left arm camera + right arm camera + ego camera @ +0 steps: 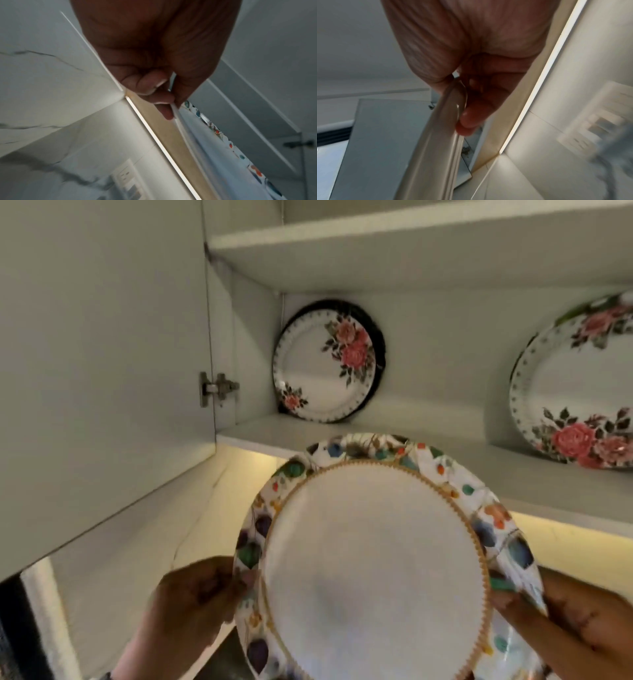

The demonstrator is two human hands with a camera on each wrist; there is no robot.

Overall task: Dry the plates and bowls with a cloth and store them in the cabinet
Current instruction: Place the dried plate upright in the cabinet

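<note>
Plate [373, 570] sits upright between both hands, left fingers [150, 83] and right fingers [471, 121] pinching its opposite rims.

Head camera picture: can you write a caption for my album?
Both hands, left hand and right hand, lift a colourful-rimmed plate toward the open cabinet holding rose plates.

A white cabinet shelf [428, 453] carried two rose-patterned plates, one [325, 364] propped upright at centre frame, another [579, 392] at the right edge
</note>
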